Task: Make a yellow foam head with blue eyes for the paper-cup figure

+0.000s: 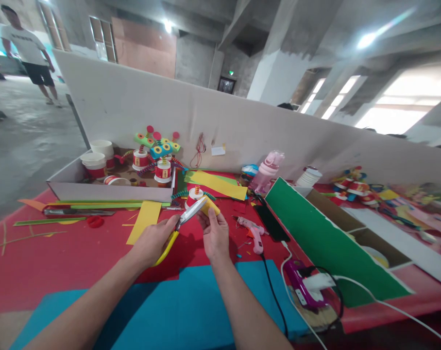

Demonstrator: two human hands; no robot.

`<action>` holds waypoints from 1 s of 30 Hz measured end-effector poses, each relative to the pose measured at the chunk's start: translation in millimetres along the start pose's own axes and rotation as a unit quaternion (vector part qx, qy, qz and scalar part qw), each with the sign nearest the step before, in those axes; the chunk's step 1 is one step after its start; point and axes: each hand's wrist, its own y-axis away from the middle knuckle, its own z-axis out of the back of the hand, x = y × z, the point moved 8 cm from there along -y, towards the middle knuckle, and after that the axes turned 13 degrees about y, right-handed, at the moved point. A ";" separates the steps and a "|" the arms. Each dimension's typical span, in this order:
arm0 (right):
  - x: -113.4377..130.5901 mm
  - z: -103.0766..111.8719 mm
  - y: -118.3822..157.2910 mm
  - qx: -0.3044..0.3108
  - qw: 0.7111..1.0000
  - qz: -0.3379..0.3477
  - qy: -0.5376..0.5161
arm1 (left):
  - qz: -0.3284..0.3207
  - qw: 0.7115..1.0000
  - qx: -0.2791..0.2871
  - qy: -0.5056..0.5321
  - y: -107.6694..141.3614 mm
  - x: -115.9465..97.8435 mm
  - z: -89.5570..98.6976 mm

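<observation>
My left hand [155, 244] is closed around the yellow handles of a pair of scissors [191, 212], whose metal blades point up and to the right. Between the fingers of my right hand [215, 232] is a small piece of yellow paper [210, 206], close beside the blade tips. I cannot tell whether the blades touch it. Just behind the scissors stands a red and white paper cup figure [194, 195] with green coiled arms, partly hidden. A yellow paper strip [144, 222] lies on the red tablecloth left of my left hand.
A pink glue gun [255, 232] and a black phone [271, 222] lie to the right. Further right are a purple power strip [305, 287] with cords and a green-sided box [326, 243]. Cups and finished figures fill a white box [111, 191]. A person [31, 51] walks at far left.
</observation>
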 end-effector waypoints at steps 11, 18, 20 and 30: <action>-1.4 1.5 -0.6 -0.004 1.000 -0.003 0.014 | 0.002 1.000 -0.006 0.019 0.9 0.1 1.1; -1.0 0.5 -0.2 -0.002 1.000 -0.002 0.014 | 0.004 1.000 -0.006 0.016 0.4 1.1 -0.5; -1.3 0.3 0.1 -0.003 1.000 -0.002 0.011 | 0.002 1.000 -0.007 0.020 0.2 1.2 -1.2; 1.4 0.9 1.3 -0.002 0.999 -0.038 0.011 | -0.023 0.999 -0.008 0.024 0.2 -0.5 1.4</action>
